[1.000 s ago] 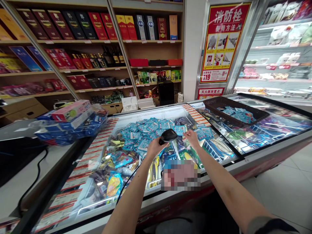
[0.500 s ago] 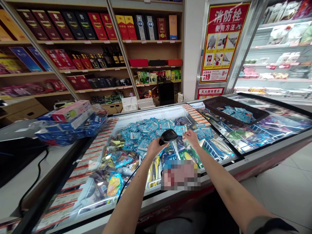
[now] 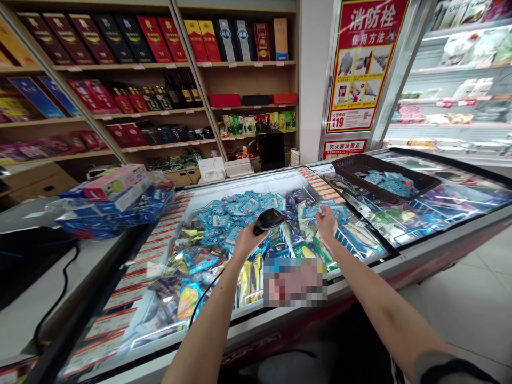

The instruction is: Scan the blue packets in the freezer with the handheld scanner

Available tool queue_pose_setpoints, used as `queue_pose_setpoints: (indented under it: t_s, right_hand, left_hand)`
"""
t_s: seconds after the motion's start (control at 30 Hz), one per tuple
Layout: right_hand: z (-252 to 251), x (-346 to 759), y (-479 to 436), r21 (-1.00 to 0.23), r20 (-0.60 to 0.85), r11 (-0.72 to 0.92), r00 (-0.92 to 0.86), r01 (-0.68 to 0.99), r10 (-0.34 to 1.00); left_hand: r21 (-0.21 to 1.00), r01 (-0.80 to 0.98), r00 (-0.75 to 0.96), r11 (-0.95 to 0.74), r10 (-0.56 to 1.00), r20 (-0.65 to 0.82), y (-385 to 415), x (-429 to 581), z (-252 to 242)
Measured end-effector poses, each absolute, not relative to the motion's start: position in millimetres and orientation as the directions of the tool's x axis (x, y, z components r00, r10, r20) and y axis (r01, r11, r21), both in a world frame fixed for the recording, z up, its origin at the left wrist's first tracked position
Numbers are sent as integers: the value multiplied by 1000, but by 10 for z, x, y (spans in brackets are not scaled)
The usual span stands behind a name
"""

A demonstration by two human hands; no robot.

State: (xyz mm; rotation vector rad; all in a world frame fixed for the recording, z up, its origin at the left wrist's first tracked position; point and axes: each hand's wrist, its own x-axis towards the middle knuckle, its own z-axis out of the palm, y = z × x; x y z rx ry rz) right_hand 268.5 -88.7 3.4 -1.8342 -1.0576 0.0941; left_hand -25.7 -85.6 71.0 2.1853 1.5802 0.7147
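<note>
Left grip (image 3: pixel 247 242): closed around a handheld barcode scanner (image 3: pixel 271 217), its head turned rightward, presumably to keep the reading end unobstructed. Right grip (image 3: pixel 327 224): fingertips appear to pinch a blue packet (image 3: pixel 310 212) at its edge, probably leaving its face exposed; exact contact is hidden. Leftward, similar packets lie heaped (image 3: pixel 236 216) at the chest freezer (image 3: pixel 424 250). More occupy a brown tray (image 3: pixel 349 168), set atop the freezer, likely for containment.
</note>
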Motion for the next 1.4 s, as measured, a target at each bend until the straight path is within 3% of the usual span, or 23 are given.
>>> queue_pose_setpoints:
  t_s: [0.2,0.43,0.6,0.77,0.87,1.0,1.27,1.4]
  right_hand:
    - [16,3002,-903,-589,426,-276,582,760,693]
    - [27,2984,-982,-504,464,-276,527,818,712]
    - [41,2949,-1008,-306,488,-114,258,945,834]
    - [42,2917,-1002,-235,486,-208,300,949,821]
    - [51,2895,-1014,-208,533,-186,271,960,802]
    - [67,2808,-982,-187,511,4,94,982,855]
    - [102,2265,-791,-298,378,346,-223,890,899]
    - [126,1989,-746,-324,353,379,-261,867,898]
  left_hand:
    - [543,775,251,-322,947,203,-829,-267,684]
    - [546,776,241,-316,948,207,-854,-259,709]
    - [554,778,223,-298,954,199,-842,-237,703]
    - [554,778,213,-297,954,213,-832,-260,704]
    - [541,788,206,-295,953,221,-820,-313,700]
    - [565,776,188,-279,958,216,-794,-366,680]
    - [547,787,175,-287,953,248,-830,-364,690]
    - [541,802,133,-253,959,252,-862,-413,711]
